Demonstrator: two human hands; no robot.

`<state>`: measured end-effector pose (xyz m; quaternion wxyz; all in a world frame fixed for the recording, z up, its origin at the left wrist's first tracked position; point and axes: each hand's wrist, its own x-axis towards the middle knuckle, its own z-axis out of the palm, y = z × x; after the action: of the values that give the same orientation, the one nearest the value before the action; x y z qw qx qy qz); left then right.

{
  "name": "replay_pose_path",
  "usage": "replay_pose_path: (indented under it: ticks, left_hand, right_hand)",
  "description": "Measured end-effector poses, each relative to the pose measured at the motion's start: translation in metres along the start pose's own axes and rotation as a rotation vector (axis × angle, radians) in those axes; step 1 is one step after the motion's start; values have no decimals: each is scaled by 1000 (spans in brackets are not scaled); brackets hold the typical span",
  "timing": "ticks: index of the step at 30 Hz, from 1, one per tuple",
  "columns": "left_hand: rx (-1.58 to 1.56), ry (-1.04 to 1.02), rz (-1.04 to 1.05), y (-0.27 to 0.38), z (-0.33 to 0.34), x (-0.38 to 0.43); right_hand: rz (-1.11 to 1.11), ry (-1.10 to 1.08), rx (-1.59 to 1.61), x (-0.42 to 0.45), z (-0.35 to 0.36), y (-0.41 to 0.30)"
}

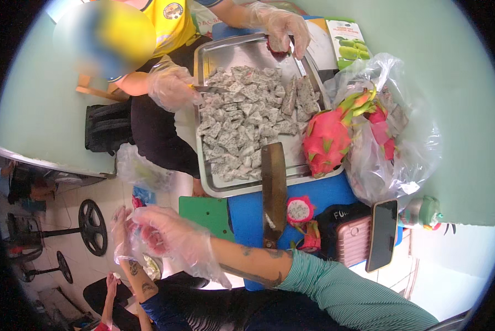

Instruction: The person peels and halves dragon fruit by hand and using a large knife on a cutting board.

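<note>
My right hand [164, 231], in a clear plastic glove, curls around a pink-red piece of dragon fruit [154, 241]. My left hand [122, 231], also gloved, is beside it at the left, its grip partly hidden. To the right, a large knife [273, 186] lies across the near rim of a metal tray [214, 191] holding many cut white dragon fruit pieces [247, 111]. Against the tray's right edge rests a whole dragon fruit [328, 138]. A halved one [300, 209] sits on the blue surface [247, 219], beside another pink fruit piece [311, 238].
Across the tray, a co-worker's gloved hands hold a small knife [210, 88] and a dragon fruit piece [278, 45]. A plastic bag [413, 153] with fruit stands right. Below it are a phone [382, 236] and a pink case [355, 240]. A green board [206, 213] lies near my hands.
</note>
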<state>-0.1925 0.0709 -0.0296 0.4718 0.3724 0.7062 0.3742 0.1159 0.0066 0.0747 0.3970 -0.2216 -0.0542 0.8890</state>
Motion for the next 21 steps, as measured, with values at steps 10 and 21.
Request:
replay_pose_path:
  ticks: [10,21]
  left_hand:
    - [-64,67,-20,33,56,-3]
    - [-193,-31,-22,37,68,-5]
  right_hand:
    - [-60,-49,221,13,-12,-13]
    - [-18,49,150,5,-7,-10]
